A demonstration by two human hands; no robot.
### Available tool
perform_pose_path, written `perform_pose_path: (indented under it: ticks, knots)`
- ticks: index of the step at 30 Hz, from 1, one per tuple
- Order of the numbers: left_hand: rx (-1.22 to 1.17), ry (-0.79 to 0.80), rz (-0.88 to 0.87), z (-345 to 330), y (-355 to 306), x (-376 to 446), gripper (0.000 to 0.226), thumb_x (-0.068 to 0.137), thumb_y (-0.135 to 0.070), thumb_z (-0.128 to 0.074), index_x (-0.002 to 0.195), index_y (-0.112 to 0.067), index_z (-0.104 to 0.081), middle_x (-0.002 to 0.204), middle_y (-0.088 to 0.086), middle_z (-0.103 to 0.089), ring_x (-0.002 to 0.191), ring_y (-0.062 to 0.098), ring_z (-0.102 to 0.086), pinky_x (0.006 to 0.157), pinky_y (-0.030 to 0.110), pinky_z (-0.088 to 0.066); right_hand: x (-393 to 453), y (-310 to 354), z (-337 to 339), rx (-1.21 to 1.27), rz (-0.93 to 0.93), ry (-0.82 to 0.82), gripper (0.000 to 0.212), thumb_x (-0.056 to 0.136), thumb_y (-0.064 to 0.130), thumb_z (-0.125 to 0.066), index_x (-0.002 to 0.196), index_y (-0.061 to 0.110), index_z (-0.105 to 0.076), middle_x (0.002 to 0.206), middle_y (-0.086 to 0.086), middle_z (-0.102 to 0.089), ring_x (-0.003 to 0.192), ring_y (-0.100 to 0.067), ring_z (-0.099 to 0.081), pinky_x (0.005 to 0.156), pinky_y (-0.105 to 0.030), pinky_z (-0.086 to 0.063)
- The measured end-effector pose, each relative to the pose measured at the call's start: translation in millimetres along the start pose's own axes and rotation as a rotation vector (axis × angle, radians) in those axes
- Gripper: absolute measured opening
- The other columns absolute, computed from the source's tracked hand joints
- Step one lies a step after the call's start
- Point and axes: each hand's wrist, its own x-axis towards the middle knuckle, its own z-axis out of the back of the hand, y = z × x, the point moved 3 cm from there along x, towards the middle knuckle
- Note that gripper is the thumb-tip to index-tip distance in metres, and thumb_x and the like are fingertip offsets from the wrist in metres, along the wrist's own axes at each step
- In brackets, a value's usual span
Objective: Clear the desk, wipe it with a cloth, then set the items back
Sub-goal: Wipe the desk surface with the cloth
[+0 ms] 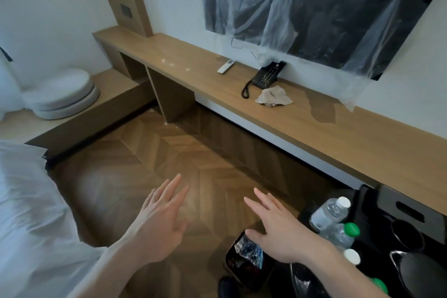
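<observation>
Both hands, left [160,221] and right [278,230], hover spread and empty above the floor. On the desk [338,133] at 1 o'clock lie a crumpled cloth [273,97], a black phone [264,77] and what looks like a white remote [226,66].

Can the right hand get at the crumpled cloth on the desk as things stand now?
Probably yes. The right hand is open and holds nothing, and nothing stands between it and the cloth. The cloth lies free on the desk beside the telephone, though the person may need to lean forward.

On the tabletop [314,133] the remote [226,66] lies left of the telephone [264,78], with the cloth [274,97] just right of and before it. Below the tabletop's right end stand bottles [330,213]; the bed [29,201] is far left.
</observation>
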Motion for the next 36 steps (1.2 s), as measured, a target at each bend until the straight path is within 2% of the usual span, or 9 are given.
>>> perform_pose_path:
  ticks: [4, 8, 11, 14, 20, 22, 30, 33, 36]
  knots:
    - [0.054, 0.037, 0.045, 11.2, 27.2, 34.0, 0.080, 0.100, -0.056, -0.043, 0.164, -0.033, 0.000, 0.168, -0.010, 0.025, 0.157, 0.018, 0.021, 0.127, 0.036, 0.009, 43.1, 0.0, 17.9, 0.013, -0.024, 0.040, 0.081, 0.102, 0.058, -0.051, 0.163, 0.046, 0.000, 0.169, 0.018, 0.022, 0.158, -0.020, 0.020, 0.129, -0.049, -0.005]
    - [0.118, 0.035, 0.106, 26.0, 58.4, 63.0, 0.085, 0.090, -0.074, -0.013, 0.163, -0.035, 0.010, 0.165, -0.009, 0.034, 0.151, 0.020, 0.034, 0.127, 0.045, 0.012, 88.3, 7.7, 43.2, -0.051, -0.054, 0.017, 0.080, 0.102, 0.061, -0.048, 0.164, 0.044, 0.000, 0.170, 0.014, 0.023, 0.157, -0.023, 0.021, 0.128, -0.051, -0.002]
    - [0.124, 0.012, 0.161, 34.1, 87.7, 81.4, 0.102, 0.076, -0.087, 0.013, 0.163, -0.035, 0.010, 0.164, -0.009, 0.037, 0.148, 0.021, 0.040, 0.125, 0.046, 0.017, 121.1, 20.3, 61.0, -0.092, -0.066, -0.032, 0.080, 0.101, 0.064, -0.045, 0.164, 0.043, 0.000, 0.170, 0.012, 0.023, 0.157, -0.023, 0.021, 0.127, -0.051, -0.001]
    - [0.112, 0.020, 0.181, 44.3, 118.8, 105.7, 0.117, 0.062, -0.087, 0.034, 0.164, -0.035, 0.008, 0.164, -0.008, 0.037, 0.147, 0.021, 0.042, 0.124, 0.046, 0.019, 154.0, 32.7, 80.3, -0.115, -0.087, -0.052, 0.078, 0.101, 0.065, -0.042, 0.164, 0.042, -0.001, 0.170, 0.011, 0.022, 0.157, -0.024, 0.021, 0.127, -0.050, 0.000]
    - [0.080, 0.025, 0.149, 67.8, 186.9, 172.9, 0.119, 0.060, -0.088, 0.035, 0.164, -0.037, 0.007, 0.164, -0.009, 0.037, 0.148, 0.020, 0.041, 0.126, 0.047, 0.016, 228.7, 61.5, 99.2, -0.078, -0.172, -0.088, 0.076, 0.101, 0.066, -0.039, 0.164, 0.042, -0.003, 0.171, 0.010, 0.021, 0.157, -0.023, 0.020, 0.127, -0.049, -0.001]
    - [0.065, 0.030, 0.135, 76.5, 210.8, 194.3, 0.115, 0.065, -0.092, 0.022, 0.164, -0.037, 0.005, 0.165, -0.008, 0.036, 0.149, 0.021, 0.039, 0.126, 0.048, 0.014, 254.2, 76.2, 102.5, -0.067, -0.201, -0.103, 0.076, 0.102, 0.065, -0.039, 0.164, 0.042, -0.003, 0.171, 0.009, 0.020, 0.158, -0.024, 0.018, 0.128, -0.049, -0.003]
    - [0.096, 0.104, 0.106, 93.7, 295.5, 266.1, 0.073, 0.104, -0.064, -0.027, 0.165, -0.034, 0.000, 0.166, -0.006, 0.032, 0.151, 0.024, 0.034, 0.126, 0.048, 0.014, 337.7, 119.9, 111.5, 0.075, -0.266, -0.146, 0.073, 0.102, 0.063, -0.041, 0.164, 0.043, -0.007, 0.172, 0.010, 0.015, 0.159, -0.023, 0.013, 0.130, -0.049, -0.011]
    - [0.108, 0.117, 0.079, 99.4, 306.8, 298.5, 0.079, 0.098, -0.073, -0.018, 0.165, -0.035, 0.001, 0.165, -0.007, 0.033, 0.151, 0.024, 0.034, 0.123, 0.046, 0.016, 355.6, 112.7, 110.5, 0.139, -0.314, -0.109, 0.075, 0.102, 0.063, -0.043, 0.164, 0.043, -0.007, 0.172, 0.010, 0.014, 0.159, -0.024, 0.013, 0.129, -0.049, -0.010]
    - [0.093, 0.129, 0.000, 105.3, 307.8, 338.6, 0.108, 0.071, -0.092, 0.014, 0.164, -0.039, 0.000, 0.163, -0.011, 0.033, 0.150, 0.022, 0.034, 0.122, 0.045, 0.017, 369.3, 96.9, 122.6, 0.184, -0.367, -0.119, 0.076, 0.101, 0.063, -0.045, 0.164, 0.042, -0.007, 0.173, 0.009, 0.014, 0.159, -0.025, 0.013, 0.128, -0.048, -0.009]
